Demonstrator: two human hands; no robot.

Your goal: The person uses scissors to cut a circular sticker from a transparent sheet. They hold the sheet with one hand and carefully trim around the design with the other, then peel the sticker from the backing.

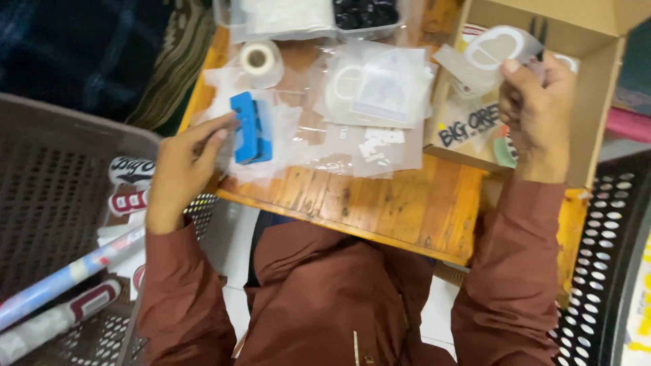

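My left hand [184, 159] rests at the left edge of the wooden table [400, 203], fingertips touching a blue plastic squeegee [249, 127] that lies on clear plastic sheets [319, 146]. My right hand [539, 112] is raised over an open cardboard box [597, 102] and holds a white sticker sheet in a clear sleeve [491, 53], pinched between thumb and fingers. Whether a dark tool also sits in that hand is hard to tell.
A roll of white tape [258, 58] and a tray of small black parts [365, 13] stand at the table's far side. A brown plastic basket [54, 203] with rolled sheets [64, 281] is at my left. A black perforated basket [607, 257] is at my right.
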